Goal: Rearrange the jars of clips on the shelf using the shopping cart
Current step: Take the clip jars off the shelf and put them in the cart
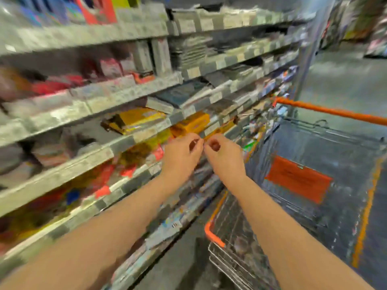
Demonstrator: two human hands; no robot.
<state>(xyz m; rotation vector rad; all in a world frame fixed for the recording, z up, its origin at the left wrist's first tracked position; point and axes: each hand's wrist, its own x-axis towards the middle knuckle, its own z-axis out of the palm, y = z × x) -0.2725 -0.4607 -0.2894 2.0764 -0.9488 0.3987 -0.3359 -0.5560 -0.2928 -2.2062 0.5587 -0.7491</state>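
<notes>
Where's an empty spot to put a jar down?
Inside the shopping cart, the wire bottom between the orange bar and the orange panel looks bare. The shelves are crowded everywhere, also beside the left hand and right hand.

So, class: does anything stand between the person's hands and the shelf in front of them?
Nothing visible does. The left hand and right hand are at the shelf edge; the shopping cart stands off to the right. Blur hides any jars.
</notes>
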